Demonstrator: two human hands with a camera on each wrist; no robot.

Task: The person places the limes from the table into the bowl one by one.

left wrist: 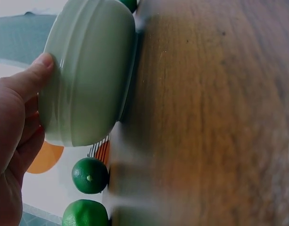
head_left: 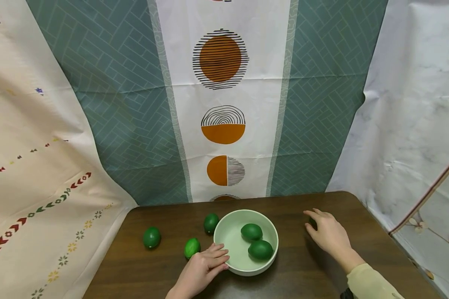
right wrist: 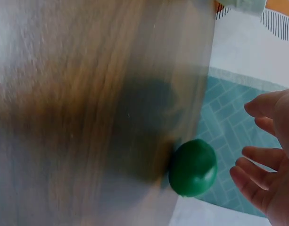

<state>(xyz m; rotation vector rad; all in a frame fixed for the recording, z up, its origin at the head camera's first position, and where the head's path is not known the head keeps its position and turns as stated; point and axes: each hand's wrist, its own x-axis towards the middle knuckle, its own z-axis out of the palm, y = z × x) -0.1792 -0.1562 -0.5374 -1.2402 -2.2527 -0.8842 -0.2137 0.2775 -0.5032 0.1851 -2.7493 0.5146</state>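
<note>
My left hand grips the near left rim of a pale green bowl, thumb outside its wall as the left wrist view shows. Inside the bowl lie two green limes, one behind the other. To the right, my right hand is spread above another lime, mostly hidden by the hand in the head view. The right wrist view shows this lime on the table, with a gap between it and the loosely bent fingers.
Left of the bowl, three more limes rest on the brown wooden table: one close by the bowl, one near my left hand, one farther left. Patterned cloth hangs behind the table's back edge.
</note>
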